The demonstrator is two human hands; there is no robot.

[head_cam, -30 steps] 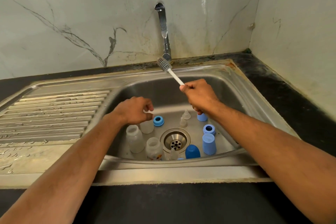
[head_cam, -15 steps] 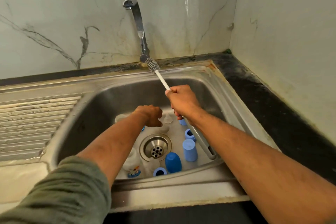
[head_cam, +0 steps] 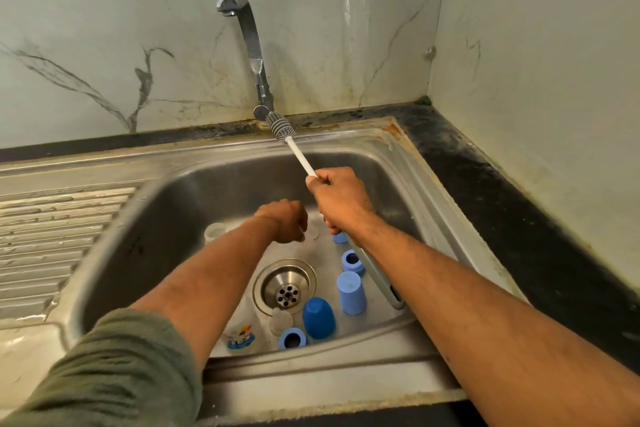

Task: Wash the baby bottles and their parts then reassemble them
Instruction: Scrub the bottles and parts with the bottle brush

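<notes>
— Since a second ago, what has moved?

— Both arms have reached further over the sink. Back then the left hand hovered beside a blue ring near the drain; now it sits lower and further back in the basin.

— And the right hand?

— Clenched round the white handle of the bottle brush, as before. The grey bristle end points up and away, touching or just beside the foot of the tap.

— Is the left hand holding anything?

— Fingers are curled downward over the clear pieces on the basin floor, but I cannot tell whether they grasp one.

— Where are the bottle parts?

— All in the basin. A clear bottle stands left of the left wrist. Another with a printed label lies at the front, partly hidden under the forearm. A dark blue cap and a light blue cap stand right of the drain, with blue rings nearby.
</notes>
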